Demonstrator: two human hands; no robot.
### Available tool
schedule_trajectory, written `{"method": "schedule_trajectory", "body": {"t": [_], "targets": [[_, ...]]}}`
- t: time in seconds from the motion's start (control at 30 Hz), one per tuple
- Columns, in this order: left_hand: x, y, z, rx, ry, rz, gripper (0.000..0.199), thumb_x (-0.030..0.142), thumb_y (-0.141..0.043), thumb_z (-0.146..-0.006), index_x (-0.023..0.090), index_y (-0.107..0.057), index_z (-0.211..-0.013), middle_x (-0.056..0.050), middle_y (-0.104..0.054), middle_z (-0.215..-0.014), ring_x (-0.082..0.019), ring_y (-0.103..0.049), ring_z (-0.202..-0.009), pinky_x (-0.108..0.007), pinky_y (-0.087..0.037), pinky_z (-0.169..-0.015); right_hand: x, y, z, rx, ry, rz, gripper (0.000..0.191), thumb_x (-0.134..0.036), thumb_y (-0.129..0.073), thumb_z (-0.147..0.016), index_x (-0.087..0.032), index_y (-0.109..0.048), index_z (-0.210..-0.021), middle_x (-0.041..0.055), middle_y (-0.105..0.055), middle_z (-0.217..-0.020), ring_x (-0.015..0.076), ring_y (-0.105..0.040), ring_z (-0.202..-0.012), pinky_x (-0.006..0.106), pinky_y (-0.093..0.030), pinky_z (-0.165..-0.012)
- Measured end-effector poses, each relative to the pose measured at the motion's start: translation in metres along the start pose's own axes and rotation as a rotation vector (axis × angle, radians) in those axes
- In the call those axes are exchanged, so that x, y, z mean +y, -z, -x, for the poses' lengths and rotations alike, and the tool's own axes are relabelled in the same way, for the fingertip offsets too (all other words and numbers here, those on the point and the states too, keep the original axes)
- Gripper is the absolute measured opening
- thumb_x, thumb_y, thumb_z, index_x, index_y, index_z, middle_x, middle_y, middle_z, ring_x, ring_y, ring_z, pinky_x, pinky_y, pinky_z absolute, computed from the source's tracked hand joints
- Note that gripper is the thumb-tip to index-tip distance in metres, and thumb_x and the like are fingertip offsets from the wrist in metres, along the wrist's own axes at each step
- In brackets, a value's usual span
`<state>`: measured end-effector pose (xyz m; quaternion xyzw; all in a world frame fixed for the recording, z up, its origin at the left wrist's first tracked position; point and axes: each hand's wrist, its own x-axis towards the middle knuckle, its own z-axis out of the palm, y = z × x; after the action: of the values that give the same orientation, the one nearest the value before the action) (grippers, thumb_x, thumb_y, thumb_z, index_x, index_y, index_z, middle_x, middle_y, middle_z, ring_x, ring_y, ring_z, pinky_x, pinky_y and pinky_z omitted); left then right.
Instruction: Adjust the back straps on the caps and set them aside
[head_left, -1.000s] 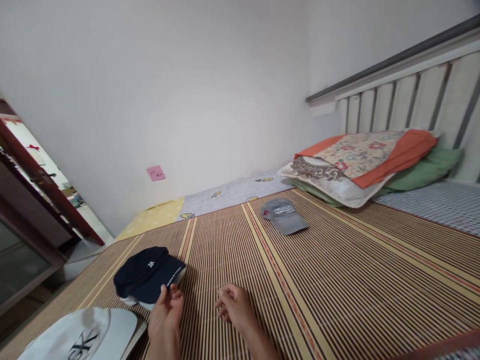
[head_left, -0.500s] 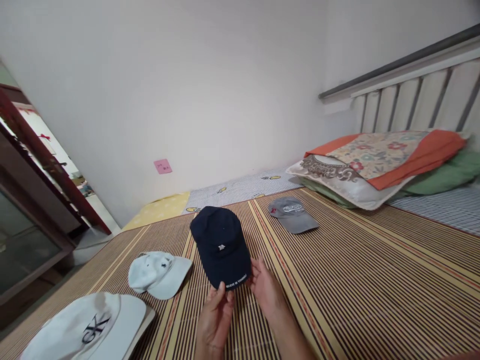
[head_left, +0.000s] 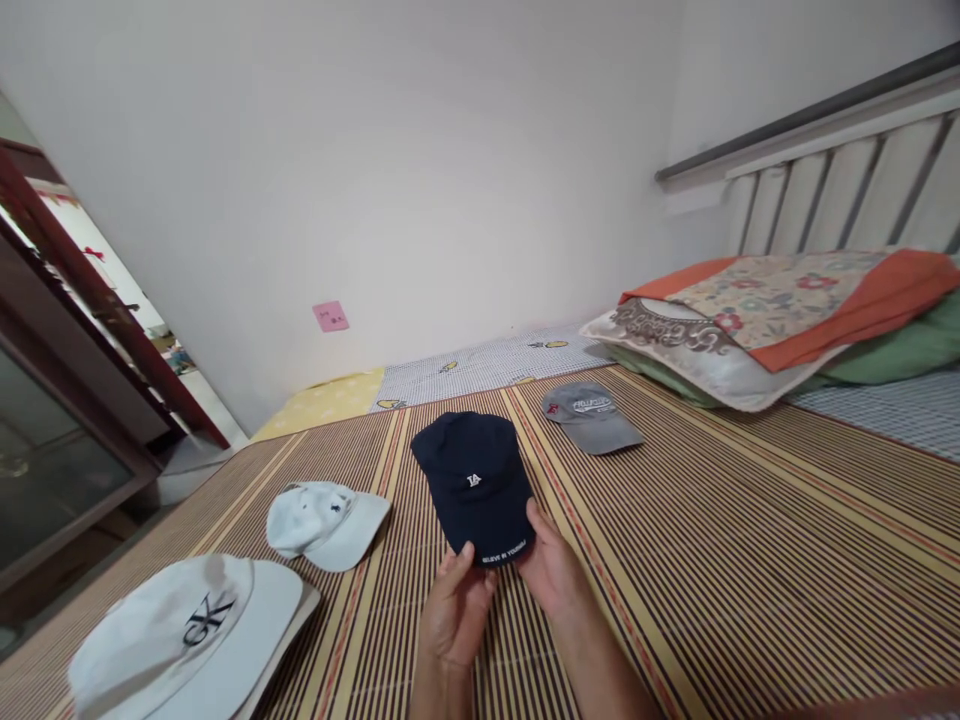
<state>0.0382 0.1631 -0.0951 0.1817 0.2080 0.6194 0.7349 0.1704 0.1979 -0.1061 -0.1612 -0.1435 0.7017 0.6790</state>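
A navy cap [head_left: 477,485] with a small white emblem and lettering along its brim is held above the striped mat [head_left: 720,560], brim toward me. My left hand [head_left: 456,605] grips the brim's left front edge, thumb on top and fingers beneath. At the brim's right side, my right hand [head_left: 553,565] has its thumb on the edge, with its other fingers hidden under the cap. To the left lie a pale cap [head_left: 326,524] and, nearer to me, a white cap [head_left: 187,635] with black letters. Beyond my hands on the right rests a grey cap [head_left: 592,417].
Pillows [head_left: 780,320] with an orange-edged floral cover are piled at the back right by the slatted headboard [head_left: 840,200]. A white wall [head_left: 450,180] with a pink switch plate [head_left: 331,316] stands behind. At the left is a dark red door frame [head_left: 127,330].
Both hands and the navy cap have shifted a little right. My right thumb now rests on the brim's edge, where the hand was more open before. The camera view has shifted slightly.
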Motion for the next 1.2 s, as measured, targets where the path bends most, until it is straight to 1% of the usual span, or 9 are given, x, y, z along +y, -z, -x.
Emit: {"method": "schedule_trajectory", "body": {"t": [0.13,0.3,0.4,0.57,0.63,0.73,0.87,1.03,1.2], "targets": [[0.018,0.005,0.000,-0.052,-0.063,0.041,0.039,0.014,-0.061,-0.099,0.027,-0.071,-0.134,-0.008,-0.078,-0.128,-0.025,-0.068,-0.127,-0.043,-0.048,-0.117,-0.001,-0.008,0.008,-0.018,-0.039,-0.013,0.047,-0.045,-0.088,-0.078,-0.020,-0.079,-0.116,0.0109,-0.078,-0.128,0.0318,-0.068,-0.128,0.051,-0.049,-0.113],[0.039,-0.003,0.008,-0.050,-0.146,0.014,0.052,0.012,-0.060,-0.099,0.032,-0.059,-0.147,-0.007,-0.074,-0.136,-0.025,-0.066,-0.130,-0.047,-0.041,-0.123,-0.002,-0.016,0.016,-0.033,-0.075,0.001,0.041,-0.042,-0.091,-0.074,-0.021,-0.081,-0.107,0.0111,-0.081,-0.122,0.0310,-0.067,-0.130,0.047,-0.048,-0.116],[0.043,-0.007,0.012,-0.055,-0.172,-0.002,0.056,0.011,-0.062,-0.096,0.034,-0.059,-0.147,-0.006,-0.073,-0.138,-0.025,-0.066,-0.131,-0.047,-0.041,-0.122,0.000,-0.015,0.016,-0.024,-0.088,0.018,0.039,-0.041,-0.092,-0.073,-0.021,-0.081,-0.106,0.0098,-0.082,-0.119,0.0291,-0.069,-0.127,0.045,-0.048,-0.115],[0.051,0.018,0.014,-0.114,-0.180,-0.074,0.050,0.010,-0.068,-0.089,0.033,-0.071,-0.134,-0.006,-0.072,-0.139,-0.027,-0.066,-0.130,-0.046,-0.048,-0.117,-0.002,-0.011,0.018,0.025,-0.097,0.027,0.040,-0.037,-0.094,-0.069,-0.022,-0.081,-0.103,0.0089,-0.083,-0.117,0.0277,-0.071,-0.122,0.042,-0.048,-0.113],[0.057,0.032,0.016,-0.134,-0.168,-0.098,0.051,0.010,-0.072,-0.083,0.032,-0.074,-0.129,-0.006,-0.074,-0.136,-0.029,-0.068,-0.126,-0.044,-0.053,-0.112,-0.005,-0.011,0.022,-0.003,-0.105,0.049,0.042,-0.036,-0.093,-0.067,-0.020,-0.082,-0.105,0.0107,-0.082,-0.117,0.0301,-0.071,-0.121,0.044,-0.048,-0.113],[0.064,0.040,0.020,-0.078,-0.213,-0.074,0.053,0.011,-0.073,-0.078,0.034,-0.076,-0.125,-0.004,-0.079,-0.125,-0.028,-0.074,-0.117,-0.040,-0.059,-0.103,-0.010,-0.013,0.027,-0.103,-0.139,0.096,0.046,-0.033,-0.089,-0.067,-0.019,-0.081,-0.111,0.0124,-0.082,-0.118,0.0336,-0.072,-0.120,0.048,-0.047,-0.113],[0.065,0.031,0.025,0.037,-0.261,-0.053,0.048,0.010,-0.074,-0.072,0.031,-0.081,-0.114,-0.003,-0.085,-0.107,-0.026,-0.079,-0.099,-0.033,-0.064,-0.091,-0.010,-0.012,0.030,-0.179,-0.143,0.131,0.048,-0.038,-0.085,-0.069,-0.020,-0.081,-0.114,0.0107,-0.083,-0.115,0.0349,-0.071,-0.122,0.048,-0.045,-0.114],[0.061,0.013,0.030,0.067,-0.156,-0.167,0.034,0.004,-0.078,-0.062,0.024,-0.084,-0.089,-0.003,-0.084,-0.085,-0.025,-0.079,-0.086,-0.029,-0.065,-0.077,-0.009,-0.004,0.033,-0.200,-0.136,0.187,0.049,-0.050,-0.090,-0.067,-0.022,-0.082,-0.106,0.0110,-0.085,-0.105,0.0358,-0.069,-0.124,0.050,-0.047,-0.112],[0.063,0.008,0.037,0.028,-0.062,-0.290,0.033,0.007,-0.083,-0.062,0.019,-0.083,-0.093,-0.006,-0.084,-0.089,-0.024,-0.079,-0.081,-0.027,-0.064,-0.075,-0.017,-0.006,0.036,-0.265,-0.170,0.276,0.055,-0.041,-0.094,-0.061,-0.019,-0.080,-0.110,0.0121,-0.084,-0.105,0.0359,-0.074,-0.113,0.052,-0.049,-0.108]]}}
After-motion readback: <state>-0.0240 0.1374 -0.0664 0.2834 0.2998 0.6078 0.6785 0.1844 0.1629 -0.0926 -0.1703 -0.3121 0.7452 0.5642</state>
